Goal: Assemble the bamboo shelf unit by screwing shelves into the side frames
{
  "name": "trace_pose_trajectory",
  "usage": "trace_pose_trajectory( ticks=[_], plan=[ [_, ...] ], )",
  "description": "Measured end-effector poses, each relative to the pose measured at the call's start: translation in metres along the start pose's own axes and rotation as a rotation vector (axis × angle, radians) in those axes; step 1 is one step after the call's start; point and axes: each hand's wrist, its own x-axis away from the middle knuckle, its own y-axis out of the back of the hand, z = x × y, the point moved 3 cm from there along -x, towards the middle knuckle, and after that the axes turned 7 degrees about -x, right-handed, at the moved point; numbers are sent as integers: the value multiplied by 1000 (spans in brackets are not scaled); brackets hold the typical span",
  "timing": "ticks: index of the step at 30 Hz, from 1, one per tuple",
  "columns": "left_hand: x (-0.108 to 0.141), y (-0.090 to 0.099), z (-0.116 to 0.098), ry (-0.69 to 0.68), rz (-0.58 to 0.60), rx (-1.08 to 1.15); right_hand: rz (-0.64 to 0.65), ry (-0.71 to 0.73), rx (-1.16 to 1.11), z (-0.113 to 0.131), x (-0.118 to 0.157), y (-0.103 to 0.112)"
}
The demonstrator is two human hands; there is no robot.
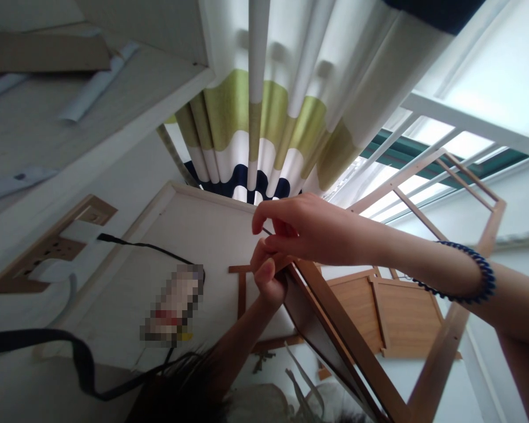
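My right hand (304,226) reaches in from the right with a blue coiled band (482,273) on its wrist. Its fingers pinch a thin dark pin-like piece at the top corner of a brown wooden rack frame (427,364). Directly beneath, my left hand (268,282) comes up from below and grips that same corner, thumb pressed on the rail. The frame's wooden panel (397,311) and thin rails (449,170) spread to the right. A dark board (308,320) lies along the nearest rail.
A white, green and navy striped curtain (255,123) hangs behind. A wall socket plate (48,249) with a black cable (150,247) is at left. A black strap (77,352), a blurred object (174,305), small hardware (261,361) and window bars (458,120) are nearby.
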Motion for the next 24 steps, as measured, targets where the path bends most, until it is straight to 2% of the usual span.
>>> trace_pose_trajectory(
  ticks=[4, 11, 16, 21, 24],
  plan=[
    [0, -1, 0, -8, -21, -2, -14, -19, -22, -3, -1, -2],
    [0, -6, -6, -117, 59, 90, -23, 3, -10, -2, 9, 5],
    [1, -8, -9, -99, 124, 72, 16, 8, 14, -8, 20, 12],
    [1, -9, -10, -92, 147, 60, 14, -71, 12, -13, 29, 15],
    [1, -9, -10, -94, 152, 51, -43, -115, 47, -13, 33, 14]
  ],
)
